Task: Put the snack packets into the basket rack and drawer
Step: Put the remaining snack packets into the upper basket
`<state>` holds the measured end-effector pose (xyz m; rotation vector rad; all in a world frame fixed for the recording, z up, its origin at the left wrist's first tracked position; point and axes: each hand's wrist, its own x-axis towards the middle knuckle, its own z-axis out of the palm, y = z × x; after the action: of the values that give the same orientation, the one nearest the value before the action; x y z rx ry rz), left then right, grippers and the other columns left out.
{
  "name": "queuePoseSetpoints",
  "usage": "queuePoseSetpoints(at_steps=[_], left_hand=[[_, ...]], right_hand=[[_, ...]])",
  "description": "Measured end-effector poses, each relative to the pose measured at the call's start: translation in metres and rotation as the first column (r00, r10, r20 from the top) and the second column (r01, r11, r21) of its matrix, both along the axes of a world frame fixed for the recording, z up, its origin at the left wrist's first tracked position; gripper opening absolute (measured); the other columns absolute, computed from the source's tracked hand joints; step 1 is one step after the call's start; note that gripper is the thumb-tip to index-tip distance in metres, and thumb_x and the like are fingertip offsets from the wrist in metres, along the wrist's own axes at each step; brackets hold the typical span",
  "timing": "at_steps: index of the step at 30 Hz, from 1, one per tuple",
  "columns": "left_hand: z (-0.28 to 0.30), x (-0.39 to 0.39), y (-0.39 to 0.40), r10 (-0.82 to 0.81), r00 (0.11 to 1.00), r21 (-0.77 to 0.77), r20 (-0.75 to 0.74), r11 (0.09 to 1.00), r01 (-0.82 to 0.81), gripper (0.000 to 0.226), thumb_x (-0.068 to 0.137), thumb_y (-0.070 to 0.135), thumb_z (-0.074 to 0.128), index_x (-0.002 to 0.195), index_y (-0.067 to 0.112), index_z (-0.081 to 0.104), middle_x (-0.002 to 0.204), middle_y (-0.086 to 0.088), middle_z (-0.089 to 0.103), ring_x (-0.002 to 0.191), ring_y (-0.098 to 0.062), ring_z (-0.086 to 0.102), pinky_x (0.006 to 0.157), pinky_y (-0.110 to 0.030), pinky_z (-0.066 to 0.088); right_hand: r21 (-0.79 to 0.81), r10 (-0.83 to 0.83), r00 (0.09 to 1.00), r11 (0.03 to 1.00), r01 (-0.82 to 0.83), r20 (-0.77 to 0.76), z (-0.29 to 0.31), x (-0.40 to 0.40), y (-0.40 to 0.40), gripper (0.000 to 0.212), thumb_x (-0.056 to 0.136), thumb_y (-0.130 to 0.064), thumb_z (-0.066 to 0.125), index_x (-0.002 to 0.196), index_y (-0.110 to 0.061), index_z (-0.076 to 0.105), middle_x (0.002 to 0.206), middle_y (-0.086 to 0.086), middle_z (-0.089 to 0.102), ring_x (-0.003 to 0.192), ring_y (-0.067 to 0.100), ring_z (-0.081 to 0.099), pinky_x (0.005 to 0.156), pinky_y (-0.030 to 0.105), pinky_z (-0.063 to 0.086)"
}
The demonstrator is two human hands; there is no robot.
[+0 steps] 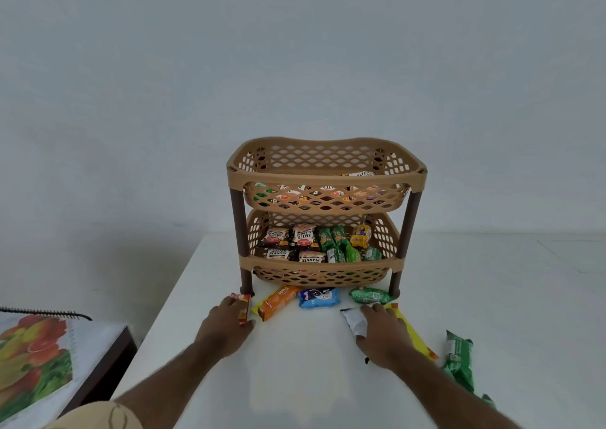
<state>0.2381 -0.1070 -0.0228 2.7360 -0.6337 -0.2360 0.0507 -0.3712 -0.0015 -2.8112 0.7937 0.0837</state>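
A tan two-tier basket rack [326,179] with brown legs stands on a white table [311,373]. Both tiers hold several snack packets, such as salted peanuts and green packs. In front of the rack lie an orange packet [278,301], a blue packet [318,297] and a green packet [369,295]. My left hand [226,327] rests over a red packet [242,309], fingers curled on it. My right hand [382,335] lies on a white packet [355,322] and a yellow packet [414,333]. Another green packet [459,359] sits at the right.
A spiral-bound calendar with a fruit picture [32,359] lies on a lower dark-edged table at the left. A plain wall stands behind the rack. The white table's left edge runs diagonally near my left forearm.
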Motion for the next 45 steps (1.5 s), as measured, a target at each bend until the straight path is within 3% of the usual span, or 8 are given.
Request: queuePoseSetpoints(at_steps=[8,15,19,24,32,37,41,45], left_hand=[[-0.006,-0.003,0.006,0.089,0.994,-0.103,-0.064,0.990,-0.096,0.046,0.081,0.028,0.075,0.124,0.025,0.060,0.128,0.001,0.047,0.097,-0.014,0.050,0.080,-0.022,0.049],[-0.008,-0.010,0.009,0.181,0.962,-0.071,-0.202,0.977,-0.199,0.083,0.064,0.040,0.083,0.135,0.035,0.041,0.123,0.000,0.034,0.103,-0.017,0.050,0.053,-0.017,0.049],[-0.007,-0.009,0.010,0.204,0.942,0.003,-0.266,0.978,-0.211,0.089,0.065,0.046,0.078,0.143,0.036,0.038,0.130,-0.003,0.045,0.110,-0.019,0.051,0.055,-0.016,0.046],[-0.005,-0.009,0.010,0.192,0.928,-0.103,-0.321,0.966,-0.235,0.082,0.067,0.042,0.080,0.140,0.035,0.045,0.128,0.002,0.055,0.097,-0.013,0.057,0.061,-0.015,0.051],[0.058,-0.018,-0.011,-0.066,0.986,-0.351,-0.156,0.936,0.008,0.086,0.056,0.041,0.078,0.135,0.043,0.044,0.119,0.012,0.048,0.102,-0.011,0.055,0.067,-0.016,0.057],[0.130,-0.029,-0.027,-0.175,0.984,-0.535,0.012,0.831,0.154,0.087,0.049,0.045,0.078,0.130,0.048,0.046,0.118,0.024,0.048,0.106,-0.009,0.056,0.072,-0.020,0.059],[0.187,-0.036,-0.033,-0.250,0.956,-0.622,0.153,0.727,0.290,0.078,0.053,0.041,0.078,0.121,0.060,0.045,0.115,0.033,0.048,0.106,-0.006,0.060,0.072,-0.017,0.057],[0.237,-0.026,-0.038,-0.228,0.938,-0.648,0.262,0.679,0.346,0.077,0.058,0.036,0.079,0.128,0.051,0.048,0.115,0.022,0.058,0.099,-0.005,0.065,0.071,-0.023,0.060]], right_hand=[[0.112,0.072,0.994,0.990,-0.081,0.079,-0.002,-0.004,0.020,0.059,0.086,-0.038,0.062,0.141,-0.029,0.044,0.143,-0.008,0.047,0.126,0.017,0.044,0.105,0.034,0.038],[0.235,-0.136,0.990,0.962,0.141,-0.040,0.004,0.002,0.023,0.098,0.075,-0.044,0.076,0.149,-0.012,0.022,0.149,0.011,0.037,0.136,0.029,0.038,0.109,0.040,0.039],[0.333,-0.169,0.982,0.924,0.189,-0.089,-0.001,0.005,0.023,0.085,0.072,-0.037,0.076,0.142,-0.013,0.034,0.140,0.006,0.050,0.128,0.025,0.048,0.103,0.041,0.045],[0.407,-0.112,0.993,0.909,0.093,0.023,0.001,0.008,0.021,0.065,0.065,-0.028,0.081,0.120,-0.016,0.049,0.120,0.003,0.058,0.103,0.018,0.056,0.086,0.033,0.053],[0.499,0.044,0.881,0.810,-0.307,0.472,0.046,0.015,0.018,0.048,0.064,-0.031,0.076,0.110,-0.032,0.060,0.101,-0.014,0.069,0.091,0.008,0.065,0.080,0.043,0.057],[0.412,0.081,0.753,0.797,-0.442,0.653,0.097,0.021,0.022,0.050,0.068,-0.035,0.076,0.107,-0.057,0.054,0.105,-0.026,0.066,0.094,0.000,0.064,0.071,0.023,0.058],[0.362,0.071,0.640,0.775,-0.518,0.765,0.141,0.023,0.020,0.055,0.071,-0.027,0.079,0.112,-0.053,0.056,0.108,-0.024,0.068,0.098,-0.002,0.065,0.073,0.014,0.054],[0.389,-0.043,0.540,0.741,-0.547,0.841,0.184,0.034,0.009,0.051,0.072,-0.015,0.082,0.114,-0.035,0.060,0.106,-0.016,0.071,0.092,0.003,0.069,0.068,0.017,0.056]])
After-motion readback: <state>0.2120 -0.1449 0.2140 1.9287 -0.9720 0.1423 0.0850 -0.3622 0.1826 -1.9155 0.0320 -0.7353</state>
